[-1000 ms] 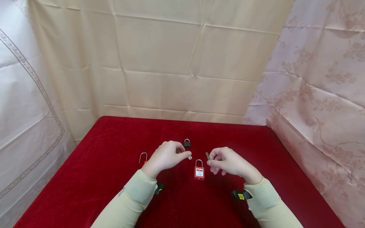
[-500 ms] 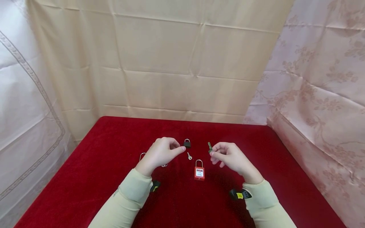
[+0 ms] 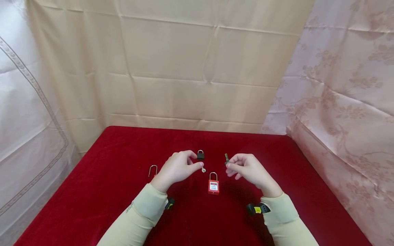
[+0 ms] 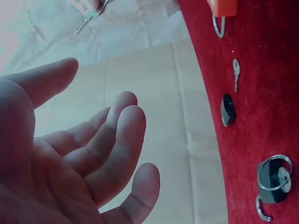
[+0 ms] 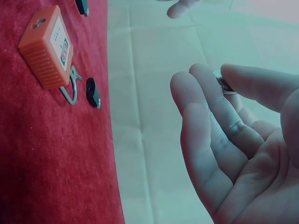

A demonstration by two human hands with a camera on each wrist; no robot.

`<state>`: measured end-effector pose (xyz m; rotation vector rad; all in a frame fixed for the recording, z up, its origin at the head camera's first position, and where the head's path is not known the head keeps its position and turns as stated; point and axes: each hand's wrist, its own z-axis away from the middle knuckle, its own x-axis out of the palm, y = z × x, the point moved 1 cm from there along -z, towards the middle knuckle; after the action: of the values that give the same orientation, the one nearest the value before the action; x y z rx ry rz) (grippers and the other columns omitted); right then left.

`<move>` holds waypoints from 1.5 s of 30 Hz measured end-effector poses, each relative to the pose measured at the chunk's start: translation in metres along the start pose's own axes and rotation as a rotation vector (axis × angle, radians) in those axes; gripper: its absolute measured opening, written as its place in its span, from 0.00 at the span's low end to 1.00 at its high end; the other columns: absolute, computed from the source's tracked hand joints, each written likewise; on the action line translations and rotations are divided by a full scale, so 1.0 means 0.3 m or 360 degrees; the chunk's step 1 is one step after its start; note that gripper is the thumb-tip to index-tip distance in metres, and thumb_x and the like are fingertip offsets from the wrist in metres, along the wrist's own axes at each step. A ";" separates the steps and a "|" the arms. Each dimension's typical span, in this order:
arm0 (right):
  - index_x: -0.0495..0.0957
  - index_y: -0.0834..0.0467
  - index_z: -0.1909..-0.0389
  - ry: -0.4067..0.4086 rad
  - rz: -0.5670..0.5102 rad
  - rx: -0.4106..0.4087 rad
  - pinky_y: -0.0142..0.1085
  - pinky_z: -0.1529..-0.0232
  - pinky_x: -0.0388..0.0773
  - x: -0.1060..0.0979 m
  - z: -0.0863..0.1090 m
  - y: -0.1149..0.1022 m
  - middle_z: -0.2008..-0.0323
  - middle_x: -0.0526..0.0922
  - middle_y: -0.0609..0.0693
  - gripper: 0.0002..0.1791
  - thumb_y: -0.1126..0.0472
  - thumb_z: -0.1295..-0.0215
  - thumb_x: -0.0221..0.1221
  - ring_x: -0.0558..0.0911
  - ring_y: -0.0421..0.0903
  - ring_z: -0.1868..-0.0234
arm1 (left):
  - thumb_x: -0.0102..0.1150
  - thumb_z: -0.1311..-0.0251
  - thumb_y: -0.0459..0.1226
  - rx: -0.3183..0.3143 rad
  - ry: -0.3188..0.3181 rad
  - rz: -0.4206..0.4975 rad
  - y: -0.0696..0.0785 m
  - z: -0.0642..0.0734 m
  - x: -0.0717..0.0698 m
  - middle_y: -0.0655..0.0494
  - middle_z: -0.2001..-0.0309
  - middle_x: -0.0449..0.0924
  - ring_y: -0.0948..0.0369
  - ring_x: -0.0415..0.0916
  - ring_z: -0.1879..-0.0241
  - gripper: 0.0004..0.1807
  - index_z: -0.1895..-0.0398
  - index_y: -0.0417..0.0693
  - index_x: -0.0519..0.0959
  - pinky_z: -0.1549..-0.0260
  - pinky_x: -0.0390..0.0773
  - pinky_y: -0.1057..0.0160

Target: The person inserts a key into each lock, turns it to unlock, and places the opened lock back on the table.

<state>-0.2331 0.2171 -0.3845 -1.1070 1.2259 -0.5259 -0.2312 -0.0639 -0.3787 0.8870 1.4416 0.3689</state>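
Observation:
In the head view my left hand hovers by a small silver key, partly covering it. The left wrist view shows that hand's fingers loosely bent and apart, holding nothing, while the key lies on the cloth. My right hand pinches another key between thumb and fingers, its blade pointing up and away; in the right wrist view the fingers mostly hide this key. A red padlock with a white label lies between the hands. Beyond the loose key is a small black padlock.
Left of the left hand an open shackle shows, its lock body mostly hidden by the wrist. The left wrist view also has a dark padlock with a key ring over it. Red cloth covers the table; curtains hang behind.
My left hand drew back leftward from the loose key, then returned rightward over it. The right hand rose slightly and moved away from the red padlock, still pinching its key.

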 end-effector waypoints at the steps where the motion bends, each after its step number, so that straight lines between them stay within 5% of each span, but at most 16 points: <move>1: 0.81 0.66 0.59 0.0000 -0.0003 0.0002 0.44 0.68 0.86 -0.001 -0.001 0.003 0.67 0.88 0.56 0.10 0.61 0.31 0.65 0.88 0.58 0.64 | 0.68 0.38 0.48 -0.0002 -0.0006 -0.0006 -0.001 -0.001 0.005 0.64 0.73 0.80 0.62 0.77 0.73 0.18 0.49 0.50 0.83 0.72 0.77 0.59; 15: 0.81 0.67 0.61 -0.0036 -0.0082 0.0069 0.45 0.66 0.86 -0.020 -0.013 0.047 0.66 0.87 0.62 0.11 0.61 0.31 0.65 0.88 0.61 0.63 | 0.67 0.38 0.53 -0.0041 -0.0138 -0.0182 -0.005 -0.055 0.084 0.59 0.69 0.83 0.62 0.77 0.72 0.24 0.50 0.44 0.85 0.69 0.77 0.57; 18: 0.81 0.69 0.60 -0.0049 -0.0107 0.0088 0.46 0.66 0.86 -0.024 -0.013 0.057 0.66 0.87 0.63 0.11 0.62 0.31 0.65 0.88 0.62 0.63 | 0.67 0.38 0.52 -0.0029 -0.0168 -0.0218 0.002 -0.066 0.100 0.58 0.67 0.83 0.62 0.77 0.71 0.21 0.55 0.44 0.86 0.69 0.78 0.58; 23: 0.80 0.69 0.60 -0.0066 -0.0114 0.0116 0.48 0.65 0.86 -0.027 -0.014 0.071 0.65 0.86 0.67 0.12 0.62 0.31 0.65 0.87 0.64 0.63 | 0.67 0.38 0.53 -0.0074 -0.0248 -0.0263 0.009 -0.081 0.133 0.60 0.77 0.79 0.61 0.76 0.76 0.17 0.69 0.49 0.86 0.76 0.76 0.59; 29: 0.79 0.70 0.61 -0.0074 -0.0130 0.0162 0.48 0.65 0.86 -0.026 -0.019 0.093 0.66 0.86 0.66 0.11 0.63 0.31 0.65 0.88 0.60 0.64 | 0.65 0.37 0.54 -0.0075 -0.0323 -0.0327 0.010 -0.094 0.179 0.60 0.88 0.70 0.64 0.64 0.85 0.25 0.86 0.50 0.77 0.82 0.68 0.63; 45: 0.80 0.70 0.60 -0.0105 -0.0117 0.0223 0.48 0.65 0.86 -0.023 -0.023 0.141 0.66 0.86 0.65 0.10 0.64 0.31 0.64 0.87 0.60 0.65 | 0.67 0.39 0.53 -0.0212 -0.0475 -0.0439 0.023 -0.118 0.254 0.55 0.88 0.74 0.57 0.78 0.86 0.24 0.84 0.47 0.77 0.86 0.71 0.62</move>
<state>-0.2512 0.2379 -0.4181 -1.0453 1.0777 -0.6171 -0.2518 0.0048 -0.4230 0.5965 1.2264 0.1170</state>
